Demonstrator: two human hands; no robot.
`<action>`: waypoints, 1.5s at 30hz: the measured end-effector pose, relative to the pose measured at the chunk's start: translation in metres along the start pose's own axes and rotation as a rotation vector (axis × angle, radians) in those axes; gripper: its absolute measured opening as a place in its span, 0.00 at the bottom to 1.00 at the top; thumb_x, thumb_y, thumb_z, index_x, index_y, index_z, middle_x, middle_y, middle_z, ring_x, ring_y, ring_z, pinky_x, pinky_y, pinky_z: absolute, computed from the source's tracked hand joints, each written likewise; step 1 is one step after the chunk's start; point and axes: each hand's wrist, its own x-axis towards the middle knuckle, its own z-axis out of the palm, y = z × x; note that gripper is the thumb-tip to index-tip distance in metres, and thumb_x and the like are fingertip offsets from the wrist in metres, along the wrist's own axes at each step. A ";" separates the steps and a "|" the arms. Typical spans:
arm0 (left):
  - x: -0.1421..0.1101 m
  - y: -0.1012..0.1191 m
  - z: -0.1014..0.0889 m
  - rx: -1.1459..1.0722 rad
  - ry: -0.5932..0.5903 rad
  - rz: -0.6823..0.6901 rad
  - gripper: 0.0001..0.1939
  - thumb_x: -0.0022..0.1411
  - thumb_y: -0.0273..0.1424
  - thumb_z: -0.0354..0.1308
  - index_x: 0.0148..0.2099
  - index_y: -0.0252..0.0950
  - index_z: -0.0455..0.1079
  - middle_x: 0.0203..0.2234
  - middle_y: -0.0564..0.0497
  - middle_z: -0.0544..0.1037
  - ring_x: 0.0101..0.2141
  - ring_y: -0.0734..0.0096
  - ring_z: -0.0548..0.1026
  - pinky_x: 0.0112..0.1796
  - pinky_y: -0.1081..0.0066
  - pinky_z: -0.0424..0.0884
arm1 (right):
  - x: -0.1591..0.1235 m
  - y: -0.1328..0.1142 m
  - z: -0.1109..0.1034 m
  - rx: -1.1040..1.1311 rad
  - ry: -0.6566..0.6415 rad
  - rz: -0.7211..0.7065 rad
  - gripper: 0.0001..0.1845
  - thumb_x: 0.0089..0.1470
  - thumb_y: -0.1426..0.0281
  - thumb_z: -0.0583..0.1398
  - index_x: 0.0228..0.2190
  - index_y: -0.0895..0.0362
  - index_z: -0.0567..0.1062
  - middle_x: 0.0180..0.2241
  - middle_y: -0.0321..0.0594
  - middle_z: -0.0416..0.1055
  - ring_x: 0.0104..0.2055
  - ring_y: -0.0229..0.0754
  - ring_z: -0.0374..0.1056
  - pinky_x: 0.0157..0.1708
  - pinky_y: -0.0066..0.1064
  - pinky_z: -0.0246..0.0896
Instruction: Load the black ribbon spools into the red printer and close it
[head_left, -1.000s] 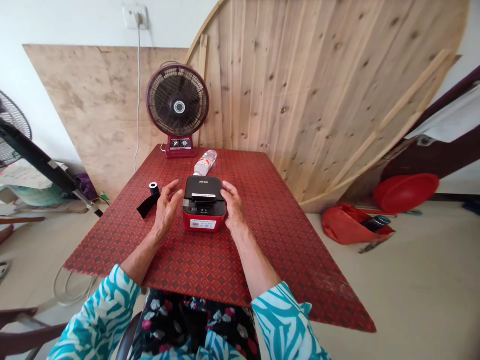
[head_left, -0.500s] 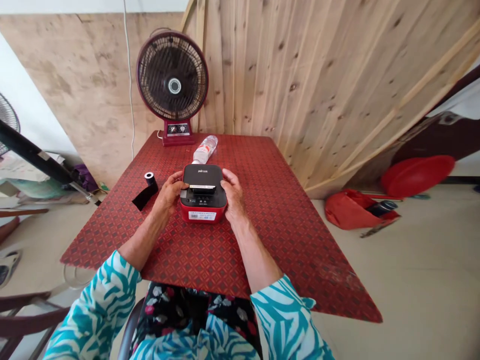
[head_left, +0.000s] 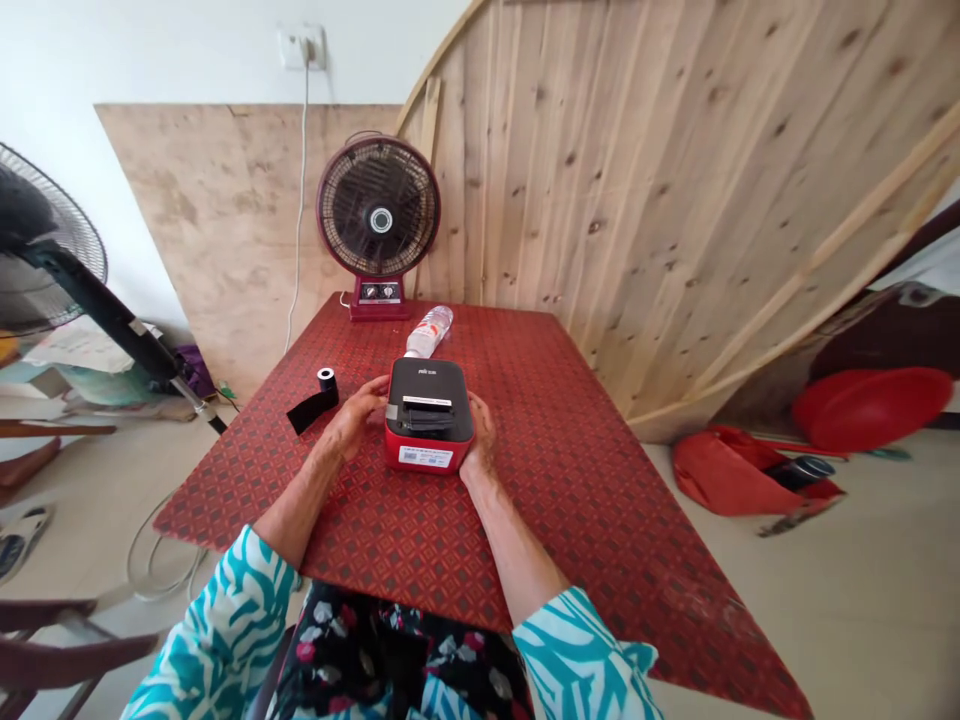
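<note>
Left thumb and fingers have slid off the top of the machine (head_left: 430,425) since half a second ago, and the view has swung upward, so the wall socket (head_left: 302,46) shows again.

At the far left a floor fan (head_left: 97,290) leans into view on its black pole, with a shoe (head_left: 22,540) on the floor and a brown chair (head_left: 75,655) lower down. A sheet of plywood (head_left: 217,210) stands against the wall, a white cord (head_left: 298,230) hanging in front of it. On the patterned red table (head_left: 585,500), a black roll (head_left: 328,388) stands on end near the left edge, its loose strip trailing toward the person. Just right of it is the left hand (head_left: 356,420), fingers loosely stretched, tips at the machine's left side. Behind, the table fan (head_left: 379,215) stands at the back edge. A clear bottle (head_left: 430,332) lies on its side, cap end just behind the machine, which sits between the two hands, its labelled red front toward the person. The right hand (head_left: 480,445) lies along its right side; how firmly it presses I cannot tell. Farther right come the plank panel (head_left: 600,190), an orange-red bag (head_left: 720,470) holding a dark flask (head_left: 810,468), and a red basin (head_left: 874,408).
</note>
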 end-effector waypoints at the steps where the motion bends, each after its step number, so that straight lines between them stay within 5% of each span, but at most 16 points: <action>1: -0.001 0.001 0.000 0.020 0.000 -0.013 0.35 0.44 0.30 0.64 0.58 0.37 0.69 0.53 0.46 0.74 0.41 0.67 0.74 0.36 0.73 0.67 | 0.000 0.000 0.000 -0.001 0.005 0.002 0.28 0.46 0.50 0.63 0.43 0.56 0.76 0.36 0.37 0.76 0.36 0.39 0.69 0.38 0.31 0.63; 13: -0.007 0.006 0.000 0.084 -0.049 0.011 0.38 0.43 0.30 0.65 0.60 0.40 0.68 0.57 0.45 0.72 0.56 0.55 0.70 0.47 0.66 0.70 | 0.001 0.004 0.003 -0.014 0.010 -0.033 0.26 0.48 0.50 0.61 0.41 0.56 0.77 0.36 0.38 0.76 0.36 0.39 0.69 0.37 0.31 0.62; 21: -0.006 0.007 0.000 0.055 -0.041 -0.002 0.39 0.42 0.30 0.67 0.60 0.39 0.69 0.58 0.44 0.72 0.55 0.52 0.71 0.50 0.64 0.70 | -0.002 -0.002 0.007 0.002 0.028 -0.025 0.26 0.47 0.50 0.61 0.40 0.56 0.76 0.34 0.37 0.76 0.34 0.38 0.68 0.36 0.31 0.61; 37: -0.002 0.006 0.000 0.053 -0.051 0.009 0.38 0.42 0.28 0.65 0.60 0.38 0.68 0.55 0.44 0.74 0.52 0.53 0.73 0.45 0.66 0.73 | -0.007 -0.007 0.008 0.010 0.049 -0.037 0.24 0.47 0.51 0.61 0.39 0.55 0.77 0.41 0.39 0.76 0.42 0.41 0.68 0.44 0.34 0.61; 45: -0.001 0.000 0.002 0.072 -0.008 0.013 0.42 0.39 0.29 0.64 0.61 0.37 0.67 0.57 0.42 0.72 0.53 0.51 0.72 0.40 0.68 0.72 | -0.007 -0.007 0.008 0.033 0.041 -0.033 0.27 0.45 0.49 0.62 0.40 0.56 0.75 0.37 0.37 0.75 0.36 0.39 0.68 0.38 0.31 0.61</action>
